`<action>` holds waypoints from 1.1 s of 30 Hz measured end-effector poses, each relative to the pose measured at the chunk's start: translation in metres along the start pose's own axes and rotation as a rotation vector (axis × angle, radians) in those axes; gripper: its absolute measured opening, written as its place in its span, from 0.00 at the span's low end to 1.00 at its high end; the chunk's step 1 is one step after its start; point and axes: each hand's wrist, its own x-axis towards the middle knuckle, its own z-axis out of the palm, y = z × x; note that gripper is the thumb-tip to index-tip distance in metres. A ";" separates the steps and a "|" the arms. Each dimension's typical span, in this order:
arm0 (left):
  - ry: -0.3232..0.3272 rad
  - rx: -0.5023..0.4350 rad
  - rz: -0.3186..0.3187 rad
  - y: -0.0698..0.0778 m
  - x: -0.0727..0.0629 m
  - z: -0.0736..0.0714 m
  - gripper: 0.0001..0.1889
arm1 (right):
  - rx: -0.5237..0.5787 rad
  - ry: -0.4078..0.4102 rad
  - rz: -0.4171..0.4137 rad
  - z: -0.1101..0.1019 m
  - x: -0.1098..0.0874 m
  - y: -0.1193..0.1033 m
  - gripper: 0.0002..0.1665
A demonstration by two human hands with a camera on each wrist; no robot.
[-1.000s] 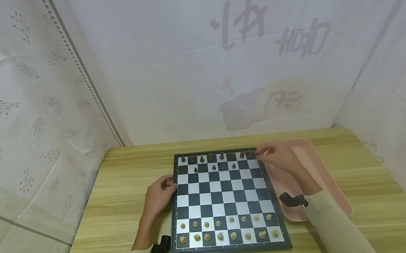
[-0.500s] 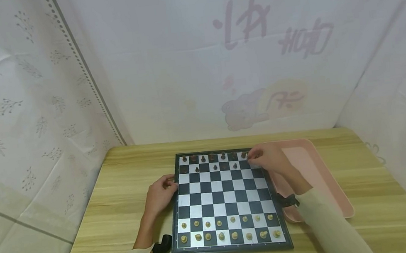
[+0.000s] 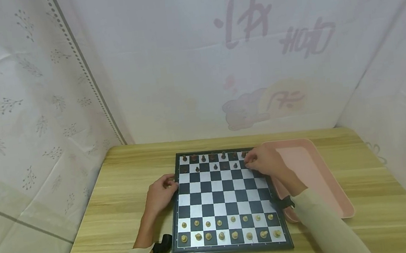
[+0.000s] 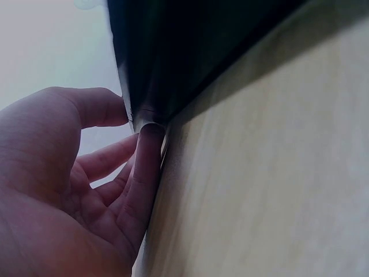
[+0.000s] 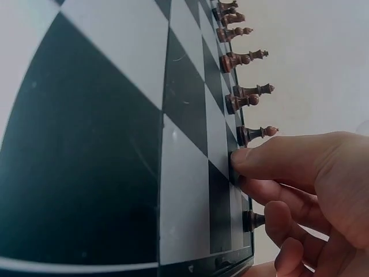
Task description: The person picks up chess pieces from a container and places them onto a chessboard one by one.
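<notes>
A black-and-white chessboard [image 3: 211,192] lies on the table in the head view. My left hand [image 3: 162,193] holds its left edge; in the left wrist view, thumb and fingertips touch the dark board rim [image 4: 155,57]. My right hand [image 3: 266,161] is over the far right corner, its thumb and fingertips pinched together low at the second row. The small chess piece between them is almost wholly hidden. Dark chess pieces [image 5: 248,103] stand along the far rows, one dark chess piece [image 5: 253,220] just beyond my fingers. Pale chess pieces [image 3: 221,236] fill the two near rows.
A pink tray [image 3: 304,161] lies to the right of the board, partly under my right forearm. The wooden table [image 3: 125,168] extends on both sides. White printed cloth [image 3: 188,61] hangs behind and beside the table.
My right hand has moved left and slightly nearer, from the board's far right corner to the second row of dark pieces. My left hand stays at the left edge.
</notes>
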 end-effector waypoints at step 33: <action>-0.001 0.001 -0.006 -0.002 0.000 0.000 0.21 | 0.340 0.084 0.071 -0.029 -0.009 0.078 0.18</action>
